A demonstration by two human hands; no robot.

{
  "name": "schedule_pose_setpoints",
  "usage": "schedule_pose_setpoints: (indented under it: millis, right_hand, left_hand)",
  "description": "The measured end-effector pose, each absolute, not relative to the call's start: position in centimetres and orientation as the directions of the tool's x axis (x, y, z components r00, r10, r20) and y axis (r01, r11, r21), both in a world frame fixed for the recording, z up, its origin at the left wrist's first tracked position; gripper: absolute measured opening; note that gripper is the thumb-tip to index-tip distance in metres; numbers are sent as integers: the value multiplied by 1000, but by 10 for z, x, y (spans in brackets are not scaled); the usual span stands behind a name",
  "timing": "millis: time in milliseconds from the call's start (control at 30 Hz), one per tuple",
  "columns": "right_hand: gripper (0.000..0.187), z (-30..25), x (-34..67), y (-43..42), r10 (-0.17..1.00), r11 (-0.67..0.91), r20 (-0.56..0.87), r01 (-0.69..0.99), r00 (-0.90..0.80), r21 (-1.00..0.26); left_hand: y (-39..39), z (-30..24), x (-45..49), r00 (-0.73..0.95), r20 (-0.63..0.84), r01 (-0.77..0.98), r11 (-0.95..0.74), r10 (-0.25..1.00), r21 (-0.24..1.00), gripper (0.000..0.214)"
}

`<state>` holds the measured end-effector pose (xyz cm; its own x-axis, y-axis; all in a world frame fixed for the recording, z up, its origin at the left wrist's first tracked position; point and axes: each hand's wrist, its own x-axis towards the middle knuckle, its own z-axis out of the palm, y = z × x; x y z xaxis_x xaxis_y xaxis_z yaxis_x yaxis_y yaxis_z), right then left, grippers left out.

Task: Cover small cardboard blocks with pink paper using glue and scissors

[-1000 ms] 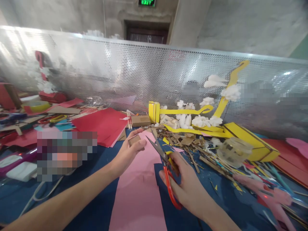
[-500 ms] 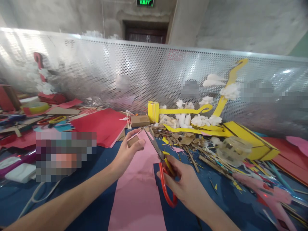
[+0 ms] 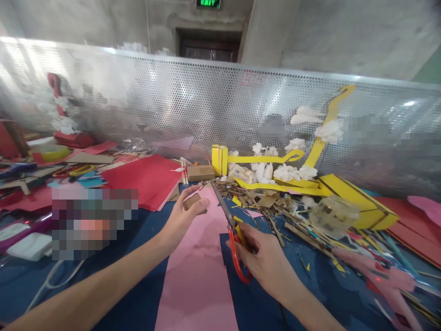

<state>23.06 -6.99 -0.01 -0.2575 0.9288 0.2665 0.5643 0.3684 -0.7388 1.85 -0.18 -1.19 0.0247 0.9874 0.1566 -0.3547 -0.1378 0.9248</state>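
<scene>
A long strip of pink paper [image 3: 200,285] runs from the front edge of view up to my left hand [image 3: 184,211]. That hand pinches the paper's far end together with a small brown cardboard piece [image 3: 193,201], thumb on top. My right hand [image 3: 265,257] holds scissors [image 3: 236,257] with red and yellow handles. Their blades [image 3: 222,200] point away from me and lie along the paper's right edge near its far end, looking nearly closed. A step-shaped cut shows on the strip's right side, below the blades.
Cardboard scraps [image 3: 268,202] are heaped beyond my hands. Yellow paper models [image 3: 358,202] with white fluff stand at the back right, before a perforated metal screen [image 3: 206,105]. A pink glue gun [image 3: 379,276] lies right; red paper [image 3: 144,179] and a white charger block [image 3: 29,247] lie left.
The scissors' handles have come closer together and the blades have closed along the paper's edge. My left hand stays almost where it was, still on the paper and cardboard.
</scene>
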Motion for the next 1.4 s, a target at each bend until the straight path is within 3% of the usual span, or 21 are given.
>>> schedule_pose_setpoints:
  millis: [100, 200, 300, 367, 500, 633, 733, 833, 1067, 1233, 1400]
  right_hand:
    - [25, -7, 231, -66, 940, 336, 250, 505, -230, -795]
    - [29, -13, 234, -61, 950, 295, 243, 317, -194, -901]
    - [28, -14, 241, -57, 934, 357, 333, 315, -131, -879]
    - [24, -9, 249, -55, 891, 437, 442, 461, -105, -772]
    - [27, 6, 266, -54, 762, 544, 609, 729, -221, -416]
    - [33, 11, 278, -50, 697, 522, 643, 839, -317, -152]
    - [46, 7, 283, -47, 650, 450, 657, 890, -383, 74]
    - [44, 4, 285, -44, 596, 395, 663, 884, -453, 250]
    - [27, 20, 291, -46, 474, 412, 683, 825, -556, 387]
    - [23, 26, 292, -50, 422, 433, 645, 767, -637, 474]
    - [21, 27, 288, -54, 407, 423, 659, 770, -633, 478]
  left_hand:
    - [-2, -10, 19, 33, 147, -366, -125, 989, 922, 54]
    - [-4, -6, 19, 51, 110, -427, -77, 993, 901, 53]
    - [-6, -1, 19, 116, 13, -496, 47, 993, 867, 52]
    - [-7, 2, 17, 161, -63, -496, 136, 985, 858, 51]
    - [-5, 2, 12, 218, -145, -420, 227, 965, 879, 46]
    - [-1, 2, 7, 270, -177, -358, 270, 946, 894, 49]
    - [1, 7, 5, 241, -281, -334, 351, 929, 875, 49]
    - [0, 14, 2, 231, -331, -334, 394, 915, 856, 43]
    - [-5, 21, -4, 348, -270, -320, 384, 898, 866, 29]
    - [-7, 22, -3, 327, -289, -280, 384, 900, 880, 32]
    - [-7, 20, -1, 321, -274, -268, 365, 906, 892, 39]
